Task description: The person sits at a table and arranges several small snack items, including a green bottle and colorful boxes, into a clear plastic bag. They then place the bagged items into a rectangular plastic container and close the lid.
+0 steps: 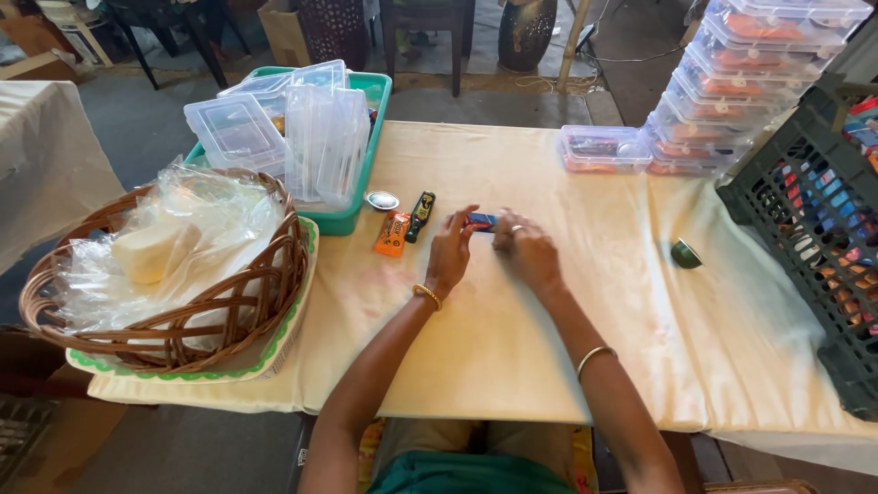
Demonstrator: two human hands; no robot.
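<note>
Both my hands rest on the cream tablecloth (512, 338) near its middle. My left hand (450, 249) and my right hand (525, 249) pinch the two ends of a small blue packet (481, 220) lying flat between them. Just left of my left hand lie an orange packet (392, 233), a dark green packet (420, 214) and a small round silver cup (381, 199). A gold bangle sits on each wrist.
A wicker basket (265, 274) lined with clear plastic stands at the left. Behind it a green tray (361, 151) holds empty clear boxes. A filled clear box (604, 148), a tall stack of them (741, 82) and a dark crate (805, 210) are at the right.
</note>
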